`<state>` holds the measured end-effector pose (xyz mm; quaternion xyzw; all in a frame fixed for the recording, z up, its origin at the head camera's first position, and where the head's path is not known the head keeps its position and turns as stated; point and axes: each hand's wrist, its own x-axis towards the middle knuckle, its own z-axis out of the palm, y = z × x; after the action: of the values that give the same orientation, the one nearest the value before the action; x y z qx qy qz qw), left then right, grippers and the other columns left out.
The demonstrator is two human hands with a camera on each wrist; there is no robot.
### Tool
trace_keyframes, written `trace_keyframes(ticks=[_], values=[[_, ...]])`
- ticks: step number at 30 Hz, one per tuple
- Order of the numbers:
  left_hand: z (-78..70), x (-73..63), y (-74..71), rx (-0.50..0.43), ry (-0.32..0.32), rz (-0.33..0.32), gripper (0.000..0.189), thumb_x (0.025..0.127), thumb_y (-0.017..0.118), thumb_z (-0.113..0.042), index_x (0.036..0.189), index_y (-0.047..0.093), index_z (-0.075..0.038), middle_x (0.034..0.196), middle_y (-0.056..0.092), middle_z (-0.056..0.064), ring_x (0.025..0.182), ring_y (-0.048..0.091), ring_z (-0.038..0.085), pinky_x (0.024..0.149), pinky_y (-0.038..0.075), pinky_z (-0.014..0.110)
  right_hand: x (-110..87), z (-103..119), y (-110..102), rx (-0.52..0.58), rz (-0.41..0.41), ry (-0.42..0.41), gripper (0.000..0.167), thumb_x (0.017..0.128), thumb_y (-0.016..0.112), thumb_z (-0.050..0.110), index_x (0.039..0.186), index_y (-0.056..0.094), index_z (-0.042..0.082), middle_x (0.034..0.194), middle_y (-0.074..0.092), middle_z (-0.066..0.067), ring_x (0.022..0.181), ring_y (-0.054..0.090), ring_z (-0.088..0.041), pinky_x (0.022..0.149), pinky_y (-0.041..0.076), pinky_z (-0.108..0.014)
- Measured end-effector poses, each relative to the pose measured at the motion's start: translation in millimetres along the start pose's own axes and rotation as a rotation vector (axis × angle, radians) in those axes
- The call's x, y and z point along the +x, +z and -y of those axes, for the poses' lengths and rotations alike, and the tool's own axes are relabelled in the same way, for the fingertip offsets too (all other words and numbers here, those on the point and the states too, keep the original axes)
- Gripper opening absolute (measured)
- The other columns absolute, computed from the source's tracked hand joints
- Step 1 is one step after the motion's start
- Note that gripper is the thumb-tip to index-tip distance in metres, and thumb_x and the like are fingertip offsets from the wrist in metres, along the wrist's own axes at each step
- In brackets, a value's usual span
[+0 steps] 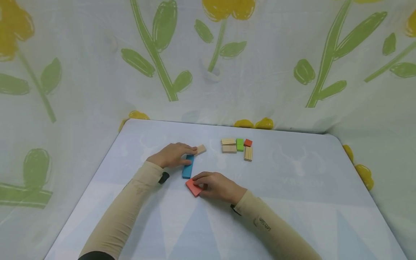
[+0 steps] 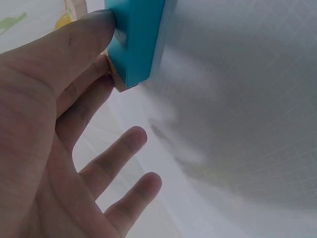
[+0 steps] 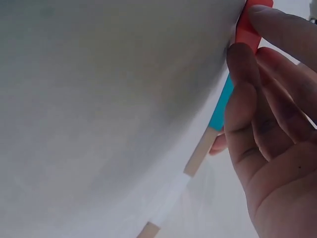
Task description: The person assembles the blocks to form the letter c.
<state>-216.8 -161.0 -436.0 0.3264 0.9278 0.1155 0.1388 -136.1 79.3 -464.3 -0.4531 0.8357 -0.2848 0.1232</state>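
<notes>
A flat blue block [image 1: 187, 171] lies on the table, its far end close to a plain wooden block [image 1: 201, 149]. My left hand [image 1: 172, 156] has its thumb on the blue block and its forefinger at the wooden one. In the left wrist view the thumb and first two fingers pinch around the blue block's end [image 2: 136, 42], while the other two fingers are spread away. Just nearer than the blue block, my right hand [image 1: 219, 186] pinches a red block [image 1: 193, 187] between thumb and fingers; the red block's right part is hidden under the fingers.
Farther back to the right stands a small group of blocks: ridged wooden ones [image 1: 248, 154], a plain wooden one [image 1: 229, 149], a green one [image 1: 239, 144] and a small orange-red one [image 1: 248, 142]. A flower-printed sheet [image 1: 253, 72] hangs behind the table [image 1: 292, 231].
</notes>
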Motion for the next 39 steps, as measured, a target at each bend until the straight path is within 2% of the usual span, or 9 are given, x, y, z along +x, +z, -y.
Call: trace_keyframes(ticks=[7, 12, 20, 33, 36, 39], values=[[0.2, -1.0, -2.7, 0.013, 0.005, 0.001, 0.054, 0.098, 0.069, -0.031, 0.146, 0.056, -0.012, 0.154, 0.048, 0.003, 0.142, 0.043, 0.031, 0.116, 0.034, 0.051, 7.0, 7.1, -0.9, -0.088, 0.002, 0.03, 0.035, 0.092, 0.078, 0.019, 0.125, 0.073, 0.01, 0.131, 0.066, 0.0, 0.108, 0.064, -0.009, 0.091, 0.05, -0.016], [0.8, -1.6, -3.1, 0.016, 0.023, -0.015, 0.052, 0.098, 0.07, -0.03, 0.144, 0.058, -0.01, 0.152, 0.05, 0.004, 0.14, 0.045, 0.032, 0.115, 0.036, 0.051, 10.8, 10.2, -0.1, -0.134, -0.004, 0.018, 0.035, 0.09, 0.08, 0.023, 0.123, 0.075, 0.011, 0.129, 0.067, 0.001, 0.112, 0.064, -0.008, 0.092, 0.051, -0.016], [3.6, -0.4, 1.0, 0.014, 0.019, -0.018, 0.052, 0.098, 0.069, -0.031, 0.145, 0.058, -0.011, 0.153, 0.05, 0.003, 0.141, 0.045, 0.031, 0.115, 0.035, 0.05, 9.7, 11.0, 0.6, -0.142, -0.028, 0.004, 0.034, 0.089, 0.081, 0.022, 0.121, 0.075, 0.011, 0.128, 0.068, 0.001, 0.109, 0.066, -0.008, 0.089, 0.052, -0.017], [1.9, -1.8, 2.7, 0.021, 0.023, -0.015, 0.052, 0.098, 0.069, -0.031, 0.144, 0.058, -0.011, 0.152, 0.05, 0.003, 0.14, 0.045, 0.031, 0.115, 0.036, 0.05, 3.0, 10.6, -1.8, -0.164, -0.008, 0.004, 0.042, 0.09, 0.08, 0.025, 0.129, 0.07, 0.013, 0.133, 0.065, 0.002, 0.109, 0.065, -0.007, 0.09, 0.052, -0.018], [1.1, -1.2, 2.4, 0.031, 0.02, -0.015, 0.053, 0.098, 0.07, -0.032, 0.145, 0.057, -0.012, 0.152, 0.051, 0.004, 0.139, 0.046, 0.031, 0.114, 0.037, 0.05, -2.6, 7.6, -8.4, -0.128, -0.04, 0.039, 0.039, 0.092, 0.079, 0.025, 0.128, 0.07, 0.014, 0.134, 0.064, 0.002, 0.11, 0.065, -0.01, 0.092, 0.053, -0.022], [0.0, -0.4, 1.3, 0.036, 0.017, -0.018, 0.054, 0.097, 0.07, -0.033, 0.146, 0.057, -0.012, 0.151, 0.052, 0.004, 0.139, 0.047, 0.032, 0.113, 0.038, 0.05, -9.5, 1.9, -17.3, -0.092, -0.105, 0.1, 0.038, 0.093, 0.077, 0.024, 0.128, 0.07, 0.014, 0.133, 0.064, 0.002, 0.114, 0.063, -0.013, 0.097, 0.052, -0.029]])
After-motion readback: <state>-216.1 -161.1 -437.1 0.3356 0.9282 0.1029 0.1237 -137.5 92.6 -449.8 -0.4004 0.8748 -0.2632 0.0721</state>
